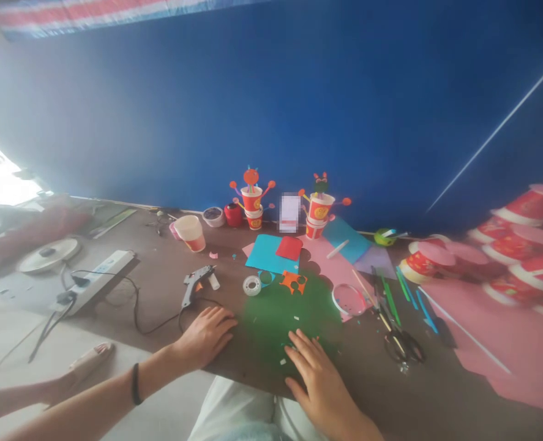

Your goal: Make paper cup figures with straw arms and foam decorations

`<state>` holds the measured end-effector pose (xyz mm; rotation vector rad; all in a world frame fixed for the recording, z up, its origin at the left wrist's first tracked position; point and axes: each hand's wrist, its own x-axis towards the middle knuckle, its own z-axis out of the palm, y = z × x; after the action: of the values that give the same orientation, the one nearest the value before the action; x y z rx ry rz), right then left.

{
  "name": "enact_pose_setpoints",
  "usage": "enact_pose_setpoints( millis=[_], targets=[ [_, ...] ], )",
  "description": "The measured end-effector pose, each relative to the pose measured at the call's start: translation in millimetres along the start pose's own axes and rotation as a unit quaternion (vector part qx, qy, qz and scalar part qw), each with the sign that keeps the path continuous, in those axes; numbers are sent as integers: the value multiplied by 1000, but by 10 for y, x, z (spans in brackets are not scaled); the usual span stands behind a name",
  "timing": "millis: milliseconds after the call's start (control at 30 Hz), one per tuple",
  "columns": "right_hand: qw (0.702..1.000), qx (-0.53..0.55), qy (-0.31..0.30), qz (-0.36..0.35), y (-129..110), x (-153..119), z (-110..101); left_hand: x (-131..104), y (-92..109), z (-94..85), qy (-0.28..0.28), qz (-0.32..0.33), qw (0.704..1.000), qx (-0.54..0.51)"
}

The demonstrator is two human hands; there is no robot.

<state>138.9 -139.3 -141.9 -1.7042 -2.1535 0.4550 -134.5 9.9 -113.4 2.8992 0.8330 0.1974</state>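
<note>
My left hand [207, 335] lies palm down on the brown table, fingers slightly spread, holding nothing, just below a glue gun [194, 285]. Resting on the table's green area [271, 312], my right hand [311, 373] has its fingers apart and holds nothing; small white scraps [283, 362] lie by its fingertips. Beyond the hands are a white tape roll [251, 285], an orange paper with holes cut out [293, 282], a blue sheet [267, 254] and a red piece [289, 248]. Two stacked-cup figures [253, 201] [321, 208] stand at the back.
A power strip [99, 278] with cables lies at the left. Scissors [397, 344], green and blue sticks [392, 300] and a clear round lid [349, 300] are to the right. Red paper cups [523, 239] and pink paper [505, 343] occupy the far right.
</note>
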Motion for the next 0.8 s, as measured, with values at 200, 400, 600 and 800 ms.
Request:
enact_pose_setpoints(
  millis=[200,400,600,800],
  targets=[
    [998,-19,57,-10,43,-55,81,134,290,87,-28,14,998,-58],
    [979,-77,180,48,344,-73,112,687,741,251,-129,33,984,-115],
    [972,-114,197,61,931,-130,-3,826,733,193,-172,47,976,-127],
    [965,-125,210,92,907,223,-77,950,482,138,-127,-33,988,-84]
  ],
)
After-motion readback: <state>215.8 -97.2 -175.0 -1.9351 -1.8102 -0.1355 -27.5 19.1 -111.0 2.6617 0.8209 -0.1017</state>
